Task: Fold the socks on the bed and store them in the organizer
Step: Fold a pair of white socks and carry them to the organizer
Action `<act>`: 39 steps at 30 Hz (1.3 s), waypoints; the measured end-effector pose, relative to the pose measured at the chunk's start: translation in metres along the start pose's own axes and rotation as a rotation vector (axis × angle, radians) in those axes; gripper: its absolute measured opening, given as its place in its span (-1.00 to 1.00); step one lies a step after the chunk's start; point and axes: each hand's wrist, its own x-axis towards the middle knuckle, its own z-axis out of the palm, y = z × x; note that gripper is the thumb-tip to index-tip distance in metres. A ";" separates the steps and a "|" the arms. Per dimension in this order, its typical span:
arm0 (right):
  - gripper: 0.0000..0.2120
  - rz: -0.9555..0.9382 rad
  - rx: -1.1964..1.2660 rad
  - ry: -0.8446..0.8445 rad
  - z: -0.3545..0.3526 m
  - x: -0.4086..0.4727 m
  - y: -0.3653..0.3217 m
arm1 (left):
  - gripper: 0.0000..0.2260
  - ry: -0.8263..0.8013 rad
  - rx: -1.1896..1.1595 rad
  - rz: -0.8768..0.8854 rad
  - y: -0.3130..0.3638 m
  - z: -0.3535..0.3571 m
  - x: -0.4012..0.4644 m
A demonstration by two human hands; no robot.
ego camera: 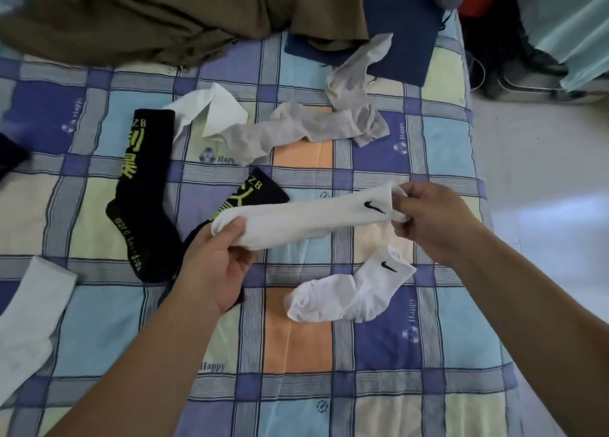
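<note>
Above a checked bed [379, 387], a white sock [313, 219] stretches left to right, left hand [211, 268] pinching its toe, right hand [431, 222] gripping its cuff; its mate [349, 291] lies just nearer, by the right hand.

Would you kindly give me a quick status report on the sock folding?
Both hands on white sock: left hand grips toe end, right hand pinches cuff. Sock stretched above bed. Matching white sock lies below, unfolded. Organizer not in view.

White swoosh sock [306, 220] stretched above its crumpled mate [349, 293].
</note>
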 end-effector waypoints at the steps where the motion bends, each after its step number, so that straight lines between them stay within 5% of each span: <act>1: -0.95 0.016 0.000 0.014 -0.001 0.003 0.006 | -0.88 0.008 0.038 0.012 0.000 -0.002 0.000; 11: -0.85 0.048 -0.160 0.283 0.011 0.031 0.052 | -0.90 -0.006 0.326 0.023 -0.020 -0.008 0.010; 15: -0.83 -0.023 -0.090 0.193 0.012 0.031 0.063 | -0.90 0.031 0.340 0.022 -0.025 -0.010 0.018; 20: -0.78 -0.248 -0.716 0.203 0.007 0.031 0.070 | -0.90 0.059 0.319 0.004 -0.027 -0.010 0.024; 24: -0.91 -0.152 -0.540 0.292 -0.002 0.039 0.069 | -0.90 0.097 0.276 -0.008 -0.028 -0.010 0.027; 30: -0.84 0.149 0.369 0.007 -0.018 0.042 0.060 | -0.90 0.075 0.264 -0.024 -0.029 -0.012 0.029; 35: -0.74 0.152 0.177 -0.017 -0.004 0.050 0.045 | -0.92 -0.095 0.322 -0.036 -0.028 -0.018 0.026; 39: -0.74 0.071 -0.061 0.069 0.001 0.046 0.035 | -0.97 0.057 0.472 0.080 -0.029 -0.015 0.008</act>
